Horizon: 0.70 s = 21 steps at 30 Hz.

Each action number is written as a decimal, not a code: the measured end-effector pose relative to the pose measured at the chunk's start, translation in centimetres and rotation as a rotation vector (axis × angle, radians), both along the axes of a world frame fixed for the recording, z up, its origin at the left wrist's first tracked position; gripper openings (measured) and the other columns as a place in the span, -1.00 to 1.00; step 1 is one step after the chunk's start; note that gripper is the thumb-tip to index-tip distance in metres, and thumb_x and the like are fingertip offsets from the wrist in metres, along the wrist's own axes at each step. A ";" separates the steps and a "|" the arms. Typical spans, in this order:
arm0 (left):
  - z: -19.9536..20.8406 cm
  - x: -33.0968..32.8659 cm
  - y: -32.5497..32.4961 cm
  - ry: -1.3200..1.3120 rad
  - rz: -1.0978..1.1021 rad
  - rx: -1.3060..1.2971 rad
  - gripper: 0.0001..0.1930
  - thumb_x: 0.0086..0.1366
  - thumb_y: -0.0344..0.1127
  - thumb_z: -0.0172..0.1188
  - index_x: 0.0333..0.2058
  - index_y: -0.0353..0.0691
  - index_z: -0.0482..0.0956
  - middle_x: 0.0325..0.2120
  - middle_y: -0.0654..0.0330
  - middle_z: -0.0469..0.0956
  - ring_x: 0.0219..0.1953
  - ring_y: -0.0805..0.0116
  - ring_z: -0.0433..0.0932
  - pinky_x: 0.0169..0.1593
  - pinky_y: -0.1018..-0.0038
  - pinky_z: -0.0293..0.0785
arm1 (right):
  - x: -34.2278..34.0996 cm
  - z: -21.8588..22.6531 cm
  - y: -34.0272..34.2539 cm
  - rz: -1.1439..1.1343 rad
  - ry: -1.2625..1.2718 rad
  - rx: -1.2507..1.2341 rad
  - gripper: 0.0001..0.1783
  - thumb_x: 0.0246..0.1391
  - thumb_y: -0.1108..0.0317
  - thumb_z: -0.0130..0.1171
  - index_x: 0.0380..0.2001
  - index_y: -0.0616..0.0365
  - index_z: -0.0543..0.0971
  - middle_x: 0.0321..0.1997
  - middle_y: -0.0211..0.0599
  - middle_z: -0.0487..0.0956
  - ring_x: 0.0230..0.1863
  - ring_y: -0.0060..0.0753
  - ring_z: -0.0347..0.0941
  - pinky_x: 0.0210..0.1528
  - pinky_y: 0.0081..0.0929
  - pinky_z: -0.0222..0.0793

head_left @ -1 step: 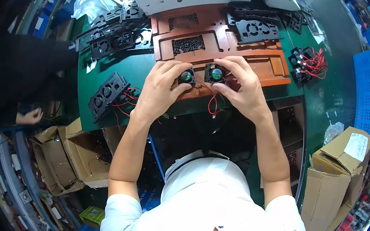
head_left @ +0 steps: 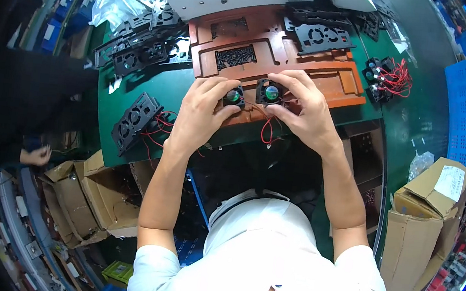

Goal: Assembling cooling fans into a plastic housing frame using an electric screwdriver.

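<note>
My left hand (head_left: 202,107) pinches a small black cooling fan (head_left: 235,96) between thumb and fingers. A second cooling fan (head_left: 271,93) of the same kind is gripped at its edges by my right hand (head_left: 309,109). Both fans show round, shiny hubs facing up and are held side by side, a little apart, over the near edge of an orange-brown fixture (head_left: 205,63). Thin red wires (head_left: 269,131) trail from the fans and loop down between my hands. In a recess of the fixture lie several black screws (head_left: 235,56).
A black bracket with fans (head_left: 134,123) lies left on the green table (head_left: 105,146). More black brackets (head_left: 135,50) are piled behind it; another bracket (head_left: 324,37) rests on the fixture. Fans with red wires (head_left: 386,79) sit right. Cardboard boxes (head_left: 412,249) flank me; another person's hand (head_left: 36,156) is far left.
</note>
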<state>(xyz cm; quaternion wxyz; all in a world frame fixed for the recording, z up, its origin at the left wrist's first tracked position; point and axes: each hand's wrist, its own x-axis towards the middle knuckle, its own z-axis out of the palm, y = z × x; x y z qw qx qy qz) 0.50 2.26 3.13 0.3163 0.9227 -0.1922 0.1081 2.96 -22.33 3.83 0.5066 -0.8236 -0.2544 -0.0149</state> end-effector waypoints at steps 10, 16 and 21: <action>1.4 -2.4 -3.3 0.388 -0.037 -1.028 -0.27 0.31 -0.40 0.41 0.39 -0.25 0.29 0.06 0.03 0.56 0.12 0.32 0.56 0.08 0.41 0.60 | -1.4 1.2 0.7 0.006 -0.166 0.038 -0.38 0.02 0.55 0.43 0.21 0.18 0.55 0.11 -0.14 0.52 -0.04 -0.25 0.61 -0.03 -0.42 0.63; 1.4 -2.4 -4.3 0.642 0.087 -1.105 -0.48 0.34 -0.41 0.36 0.25 -0.23 0.47 -0.07 0.12 0.60 -0.07 0.38 0.66 0.01 0.46 0.66 | -2.2 0.3 0.6 0.069 0.247 0.298 -0.62 0.14 0.60 0.34 0.03 0.26 0.55 -0.06 -0.28 0.59 -0.17 -0.55 0.63 -0.08 -0.57 0.63; 0.8 -2.7 -4.5 0.659 0.085 -1.181 -0.54 0.33 -0.41 0.37 0.18 -0.29 0.51 -0.09 0.11 0.62 -0.07 0.35 0.66 0.05 0.42 0.68 | -2.8 1.2 0.2 0.048 0.479 0.352 -0.87 0.20 0.55 0.30 -0.20 0.29 0.58 -0.36 -0.43 0.58 -0.38 -0.67 0.54 -0.31 -0.71 0.48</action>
